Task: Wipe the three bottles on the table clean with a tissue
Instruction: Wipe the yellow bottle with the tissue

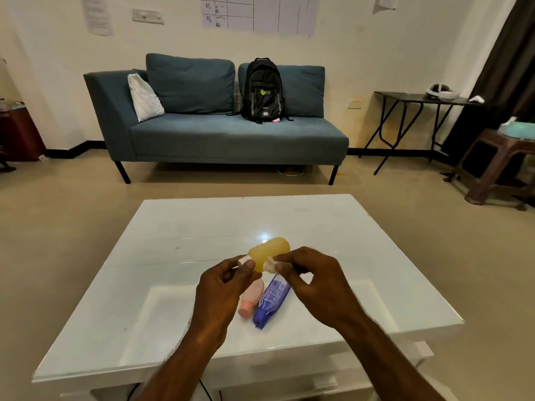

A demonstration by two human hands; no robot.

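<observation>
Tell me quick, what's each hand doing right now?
Left hand: closed on the cap end of the yellow bottle, holding it above the table.
Right hand: closed on the tissue, pressing it against the yellow bottle.

Two bare forearms, entering from the near edge. No sleeves, watch or rings visible on left hand (223, 287) or right hand (315, 280). Short-trimmed nails.
</observation>
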